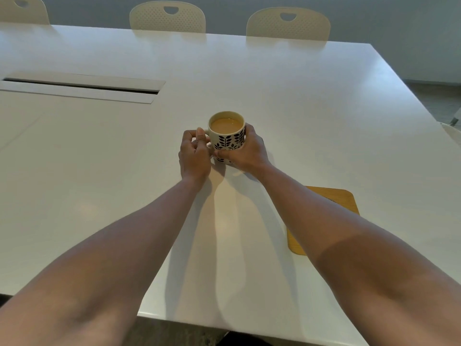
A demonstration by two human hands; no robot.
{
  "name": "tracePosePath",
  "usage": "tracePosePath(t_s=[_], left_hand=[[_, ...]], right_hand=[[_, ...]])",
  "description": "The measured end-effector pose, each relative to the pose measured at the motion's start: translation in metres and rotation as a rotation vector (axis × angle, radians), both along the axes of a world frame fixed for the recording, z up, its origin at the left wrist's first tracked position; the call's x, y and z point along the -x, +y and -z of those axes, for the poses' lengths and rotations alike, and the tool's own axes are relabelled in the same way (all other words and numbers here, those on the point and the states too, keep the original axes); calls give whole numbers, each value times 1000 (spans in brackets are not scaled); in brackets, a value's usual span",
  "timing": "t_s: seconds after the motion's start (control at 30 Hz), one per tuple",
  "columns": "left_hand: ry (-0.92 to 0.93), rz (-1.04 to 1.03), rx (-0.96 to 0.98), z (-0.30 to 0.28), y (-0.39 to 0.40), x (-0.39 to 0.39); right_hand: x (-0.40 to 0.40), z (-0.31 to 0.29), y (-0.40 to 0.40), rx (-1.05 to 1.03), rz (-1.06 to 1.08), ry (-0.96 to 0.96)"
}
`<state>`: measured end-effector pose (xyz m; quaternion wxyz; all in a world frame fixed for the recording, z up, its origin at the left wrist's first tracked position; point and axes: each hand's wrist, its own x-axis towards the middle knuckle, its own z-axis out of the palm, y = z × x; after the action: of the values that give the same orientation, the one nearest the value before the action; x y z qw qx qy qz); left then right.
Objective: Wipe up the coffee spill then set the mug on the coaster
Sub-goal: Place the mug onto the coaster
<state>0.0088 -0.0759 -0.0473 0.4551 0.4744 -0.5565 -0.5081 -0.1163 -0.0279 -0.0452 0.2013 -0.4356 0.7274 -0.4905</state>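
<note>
White, wide surface, running far to a row of three pale perforated chairs against a grey wall. Long cable slot recessed at far left, its flap slightly raised. Grey floor showing past the right edge.

Cream mug with dark leaf print, upright, near the middle of the surface and filled almost to the brim with milky coffee. Handle turned to the left. Bottom of the mug hidden behind thumb and fingers, so contact with the surface not possible to judge.

Left hand just left of the mug, fingers curled at the handle, thumb pressed against the handle's top; gripping the mug by the handle. Right hand wrapped round the mug's right and near side, fingers curling behind the far right wall, thumb lying across the lower front; also gripping the mug. Mug thus enclosed between both hands, left hand on one flank, right hand on the other, thumbs nearly meeting at the near lower edge.

Both bare forearms stretching in from the near edge, casting soft shadows between them.

Wooden coaster with rounded corners, flat on the surface, nearer and to the right of the mug, well apart from it, largely covered by the right forearm. No contact between mug and coaster.
</note>
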Motion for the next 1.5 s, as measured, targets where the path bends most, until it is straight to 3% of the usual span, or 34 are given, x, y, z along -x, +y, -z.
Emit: tracePosePath(t_s=[1.5], left_hand=[[45, 291, 106, -50, 129, 66]], right_hand=[[77, -53, 157, 1, 175, 141]])
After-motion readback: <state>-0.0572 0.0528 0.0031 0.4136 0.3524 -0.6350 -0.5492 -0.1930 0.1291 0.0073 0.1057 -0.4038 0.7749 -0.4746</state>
